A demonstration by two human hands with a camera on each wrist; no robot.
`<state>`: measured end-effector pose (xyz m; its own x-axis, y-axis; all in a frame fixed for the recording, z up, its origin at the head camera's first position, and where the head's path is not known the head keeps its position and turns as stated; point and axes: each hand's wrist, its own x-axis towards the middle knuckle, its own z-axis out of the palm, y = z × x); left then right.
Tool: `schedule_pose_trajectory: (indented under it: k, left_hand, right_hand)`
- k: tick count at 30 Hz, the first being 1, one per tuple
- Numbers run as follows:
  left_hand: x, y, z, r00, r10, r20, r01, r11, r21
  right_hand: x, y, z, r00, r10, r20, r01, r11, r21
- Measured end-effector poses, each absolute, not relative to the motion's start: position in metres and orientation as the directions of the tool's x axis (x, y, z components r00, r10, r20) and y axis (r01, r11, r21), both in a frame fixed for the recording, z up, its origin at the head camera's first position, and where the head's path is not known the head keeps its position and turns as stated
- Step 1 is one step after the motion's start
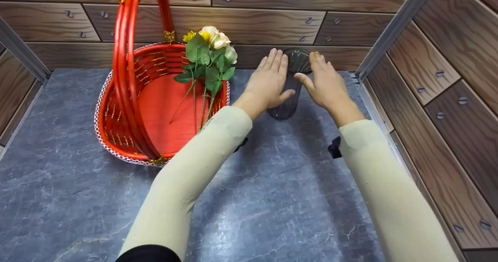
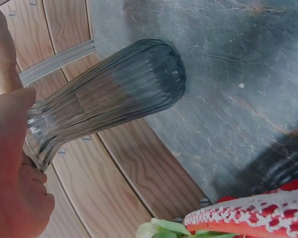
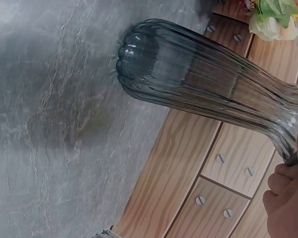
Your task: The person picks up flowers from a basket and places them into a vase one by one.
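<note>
A tall vase of ribbed, smoky clear glass (image 1: 285,105) stands upright on the grey surface, its mouth flaring above a narrower neck. My left hand (image 1: 268,78) is at the left side of its upper part, fingers straight and pointing away from me. On the opposite side, my right hand (image 1: 328,83) mirrors it, fingers extended along the rim and thumb toward the glass. Both wrist views show the hands right at the neck and flared rim of the vase (image 2: 119,87), with its rounded base (image 3: 139,54) lower down on the surface.
Left of the vase is a red woven basket (image 1: 102,127) with a tall handle and white lace-like trim. Artificial flowers (image 1: 218,40), cream and yellow with green leaves, lean over its back right rim. Wood-patterned panels (image 1: 268,24) wall the back and sides of the marbled grey surface (image 1: 249,211).
</note>
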<state>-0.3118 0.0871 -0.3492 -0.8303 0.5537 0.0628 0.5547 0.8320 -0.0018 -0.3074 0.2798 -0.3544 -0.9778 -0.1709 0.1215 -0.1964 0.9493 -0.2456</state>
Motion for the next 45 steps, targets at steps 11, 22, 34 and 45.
schedule_pose_trajectory:
  k: [11,22,34,45]
  left_hand:
    - [-0.31,0.077,-0.346,-0.826,0.561,0.051,0.562,0.827,0.0]
    - [-0.307,0.066,-0.349,-0.823,0.564,0.068,0.566,0.824,0.021]
    - [-0.305,0.058,-0.35,-0.818,0.568,0.088,0.572,0.82,0.025]
    - [-0.301,0.051,-0.351,-0.828,0.555,0.077,0.558,0.829,0.03]
  right_hand:
    - [-0.307,0.271,-0.353,-0.979,-0.168,0.114,-0.192,0.951,-0.244]
    - [-0.305,0.262,-0.355,-0.979,-0.172,0.114,-0.195,0.949,-0.248]
    - [-0.304,0.256,-0.355,-0.975,-0.188,0.119,-0.212,0.946,-0.245]
    - [-0.304,0.248,-0.357,-0.971,-0.2,0.133,-0.228,0.941,-0.251]
